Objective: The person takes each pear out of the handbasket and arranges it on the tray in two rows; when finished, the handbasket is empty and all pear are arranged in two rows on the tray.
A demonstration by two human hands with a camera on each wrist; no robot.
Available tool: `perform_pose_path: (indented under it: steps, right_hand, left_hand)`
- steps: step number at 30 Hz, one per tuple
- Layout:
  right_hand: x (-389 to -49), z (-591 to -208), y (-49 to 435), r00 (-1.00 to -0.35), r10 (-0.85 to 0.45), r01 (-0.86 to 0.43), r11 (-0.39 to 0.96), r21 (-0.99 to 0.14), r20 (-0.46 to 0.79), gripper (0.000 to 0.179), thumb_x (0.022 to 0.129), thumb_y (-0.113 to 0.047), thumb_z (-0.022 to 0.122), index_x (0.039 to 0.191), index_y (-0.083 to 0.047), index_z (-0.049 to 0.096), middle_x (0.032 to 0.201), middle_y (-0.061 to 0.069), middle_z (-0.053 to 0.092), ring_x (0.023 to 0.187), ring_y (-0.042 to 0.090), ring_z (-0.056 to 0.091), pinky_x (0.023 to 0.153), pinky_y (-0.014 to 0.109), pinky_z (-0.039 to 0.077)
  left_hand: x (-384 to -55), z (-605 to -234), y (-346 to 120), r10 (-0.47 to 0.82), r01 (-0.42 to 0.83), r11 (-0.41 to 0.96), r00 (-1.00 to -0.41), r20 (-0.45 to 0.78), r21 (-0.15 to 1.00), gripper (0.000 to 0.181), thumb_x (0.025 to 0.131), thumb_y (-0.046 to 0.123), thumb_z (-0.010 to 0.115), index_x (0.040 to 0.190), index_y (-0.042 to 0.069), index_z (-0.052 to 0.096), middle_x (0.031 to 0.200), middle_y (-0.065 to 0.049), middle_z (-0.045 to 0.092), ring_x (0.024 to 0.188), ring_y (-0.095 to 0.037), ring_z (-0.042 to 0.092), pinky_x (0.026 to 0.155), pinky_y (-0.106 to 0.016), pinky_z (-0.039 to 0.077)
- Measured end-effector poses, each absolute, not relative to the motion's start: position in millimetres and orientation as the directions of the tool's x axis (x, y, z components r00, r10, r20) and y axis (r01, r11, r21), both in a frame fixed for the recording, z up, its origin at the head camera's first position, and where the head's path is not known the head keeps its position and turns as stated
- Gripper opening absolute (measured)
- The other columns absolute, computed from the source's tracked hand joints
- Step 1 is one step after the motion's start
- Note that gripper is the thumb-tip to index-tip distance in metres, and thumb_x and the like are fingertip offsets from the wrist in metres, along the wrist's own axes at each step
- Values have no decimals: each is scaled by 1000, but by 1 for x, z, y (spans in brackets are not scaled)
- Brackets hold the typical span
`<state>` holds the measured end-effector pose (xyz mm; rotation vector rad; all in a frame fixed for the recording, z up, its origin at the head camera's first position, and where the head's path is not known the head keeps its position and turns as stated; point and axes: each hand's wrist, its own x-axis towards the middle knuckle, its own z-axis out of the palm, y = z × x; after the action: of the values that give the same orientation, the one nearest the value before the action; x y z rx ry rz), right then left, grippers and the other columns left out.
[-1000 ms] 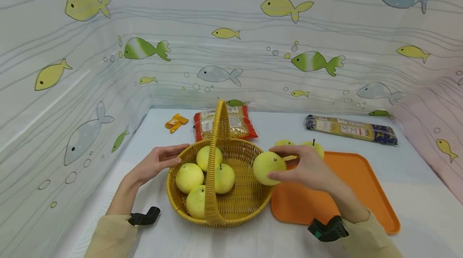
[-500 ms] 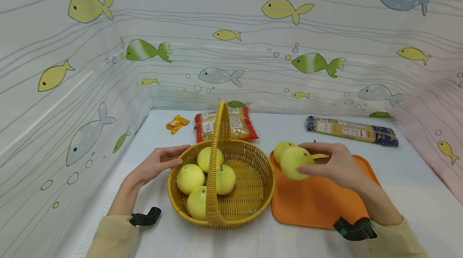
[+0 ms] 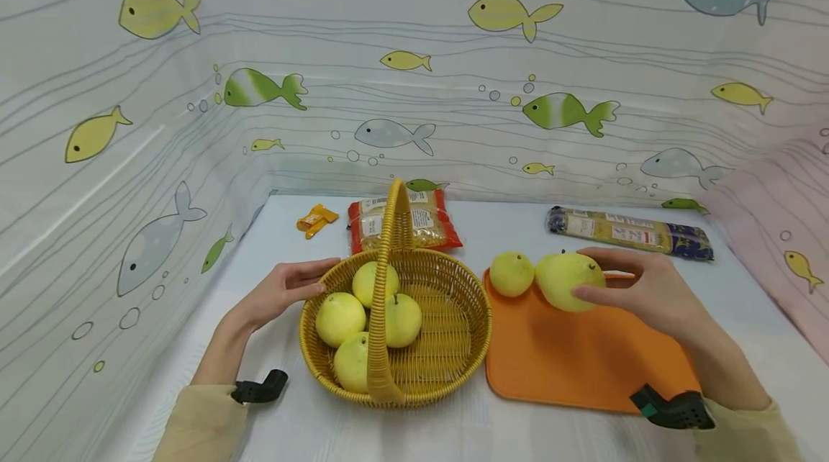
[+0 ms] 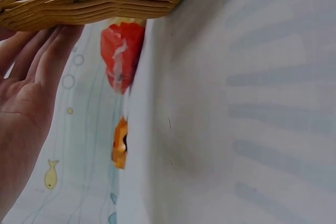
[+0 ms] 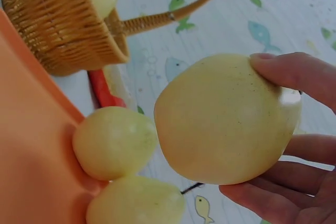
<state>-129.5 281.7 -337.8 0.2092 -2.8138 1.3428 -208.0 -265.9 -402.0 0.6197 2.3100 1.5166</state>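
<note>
My right hand (image 3: 654, 288) grips a round pale-yellow pear (image 5: 226, 119) between thumb and fingers, holding it up over the orange tray (image 3: 583, 368). Behind it, a second pear (image 5: 136, 203) with a dark stem is partly hidden in the head view. Beside that one, another pear (image 3: 512, 274) sits at the tray's far left corner. My left hand (image 3: 275, 293) rests against the left side of a woven basket (image 3: 440, 368), fingers extended along its wall. Several pears (image 3: 340, 319) lie in the basket's left half, under and beside its tall handle (image 3: 378, 318).
A red-edged clear bag of dry food (image 3: 421, 221) lies behind the basket. A small orange packet (image 3: 316, 220) is at the back left. Toward the back right lies a long noodle-like package (image 3: 628, 232). Fish-printed walls (image 3: 453, 102) enclose the white table.
My right hand has carried the pear from the basket's right rim rightward over the tray. The left hand and basket stay put.
</note>
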Motion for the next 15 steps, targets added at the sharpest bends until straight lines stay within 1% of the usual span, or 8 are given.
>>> perform_pose_path:
  steps: [2,6,8,10,15]
  right_hand:
    - [-130,-337,288,-990,-109,-138,616,-775,90,59,86,-33,80,137,-11,61,132,2,61,98,-7,62,77,21,58]
    - [-131,-338,301,-990,-95,-144,615,-775,108,58,86,-29,81,137,-12,61,122,-16,61,97,-6,64,74,23,58]
    - [-132,-339,307,-992,-78,-126,625,-771,99,59,86,-30,81,138,-12,61,118,-21,59,95,-7,63,73,22,58]
    - [-133,-339,312,-994,-61,-108,638,-763,90,60,86,-31,81,139,-11,60,119,-20,58,93,-9,63,73,21,57]
    - [-135,-338,323,-997,-29,-69,658,-750,66,63,86,-33,80,141,-10,58,126,-11,53,91,-11,63,73,18,55]
  left_hand:
    - [-208,-401,-266,511,183,347,-860,-21,920,52,100,18,62,149,6,47,152,-15,47,123,2,56,97,-17,47]
    - [-208,-401,-265,513,179,348,-858,-27,920,52,100,18,62,149,6,47,152,-16,46,123,2,56,98,-16,47]
    - [-208,-401,-265,512,179,350,-858,-28,919,52,100,18,62,149,6,47,152,-16,46,123,2,56,98,-16,47]
    - [-208,-401,-266,511,181,353,-859,-27,918,52,100,19,62,149,7,47,152,-15,46,123,2,56,98,-16,46]
    - [-208,-402,-268,510,190,359,-860,-22,914,52,100,20,62,149,8,48,152,-14,47,124,2,55,98,-16,46]
